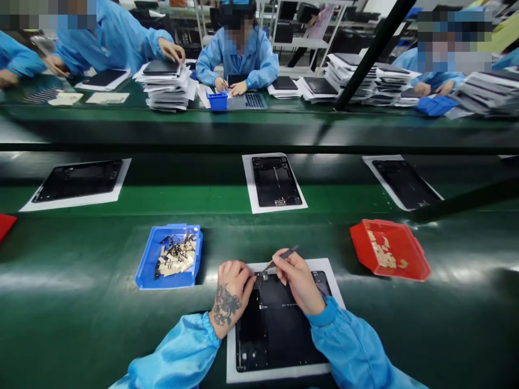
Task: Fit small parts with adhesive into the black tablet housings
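Note:
A black tablet-like housing (292,335) lies on a white sheet (279,374) in front of me. My left hand (232,292) rests at its upper left edge, fingers bent and pressed together; whatever its fingertips hold, if anything, is too small to name. Dark tweezers (288,252) are pinched in my right hand (299,281), over the housing's top edge. Their tips point down-left, close to my left fingertips, by a small light part (265,277) near the top edge.
A blue bin (141,270) of black and cream pieces stands left, a red bin (417,265) of cream pieces right. Three more housings on sheets lie beyond, one central (275,183). Co-workers in blue sit across, near stacks (168,92). A dark bar (375,54) slants at upper right.

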{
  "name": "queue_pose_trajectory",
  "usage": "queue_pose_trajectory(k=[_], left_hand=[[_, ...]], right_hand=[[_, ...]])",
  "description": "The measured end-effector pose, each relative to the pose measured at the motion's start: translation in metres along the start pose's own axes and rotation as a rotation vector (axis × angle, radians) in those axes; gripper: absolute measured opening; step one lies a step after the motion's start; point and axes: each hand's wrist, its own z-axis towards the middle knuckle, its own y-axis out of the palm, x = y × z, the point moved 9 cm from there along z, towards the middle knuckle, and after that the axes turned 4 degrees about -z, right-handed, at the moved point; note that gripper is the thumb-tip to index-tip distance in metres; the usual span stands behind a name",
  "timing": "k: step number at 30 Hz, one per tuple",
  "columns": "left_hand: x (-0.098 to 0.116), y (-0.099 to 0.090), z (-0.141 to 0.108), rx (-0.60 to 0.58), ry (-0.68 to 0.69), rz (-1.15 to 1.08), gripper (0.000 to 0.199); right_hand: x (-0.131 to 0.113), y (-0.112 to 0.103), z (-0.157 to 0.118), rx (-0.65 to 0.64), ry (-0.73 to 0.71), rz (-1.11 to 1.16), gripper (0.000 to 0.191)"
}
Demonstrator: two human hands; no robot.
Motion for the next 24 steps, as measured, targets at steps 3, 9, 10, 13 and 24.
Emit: queue_pose_trajectory(k=[3,9,10,13,24], left_hand=[[-0.005,0.000,-0.002,0.012,-0.004,-0.091,0.010],[-0.003,-0.001,-0.008,-0.008,0.003,-0.162,0.013],[-0.001,-0.001,-0.010,-0.028,0.021,-0.174,0.014],[0.005,-0.003,-0.020,-0.091,0.061,-0.185,0.017],[0.001,-0.021,-0.025,-0.008,0.120,-0.175,0.022]], right_hand=[[0.004,-0.007,0.004,0.013,-0.013,-0.008,0.033],[0.006,-0.016,0.006,0.029,-0.022,-0.024,0.030],[0.006,-0.016,0.005,0.030,-0.023,-0.032,0.031],[0.006,-0.010,0.002,0.022,-0.013,-0.083,0.032],[0.005,0.006,0.003,0.005,0.021,-0.184,0.031]])
